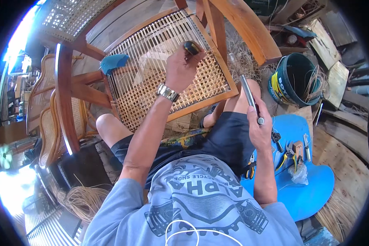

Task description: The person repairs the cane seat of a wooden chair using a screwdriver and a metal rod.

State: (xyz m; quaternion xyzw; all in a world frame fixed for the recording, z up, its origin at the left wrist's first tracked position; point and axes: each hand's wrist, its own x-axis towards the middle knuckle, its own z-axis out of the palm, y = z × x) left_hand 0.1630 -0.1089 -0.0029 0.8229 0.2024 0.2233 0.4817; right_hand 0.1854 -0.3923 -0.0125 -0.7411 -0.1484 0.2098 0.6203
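Note:
My left hand [180, 67], with a metal watch on its wrist, is closed around a tool with a black-and-yellow handle [191, 48]. It is over the cane seat panel [131, 108]; the tool's tip is hidden below the handle. Near my knees the panel has a tight open weave, while its far part carries mostly single-direction strands. My right hand [260, 129] grips a silvery metal rod [248, 92], held up to the right of the panel and apart from it. A blue scrap [114, 63] lies at the panel's left edge.
On my right, a blue plastic seat [315, 184] bears pliers [290, 152] and other tools. Beyond it stands a dark green bucket [283, 78] with cane strands. A coil of cane [84, 199] lies at lower left. Wooden chair parts [63, 98] flank the panel.

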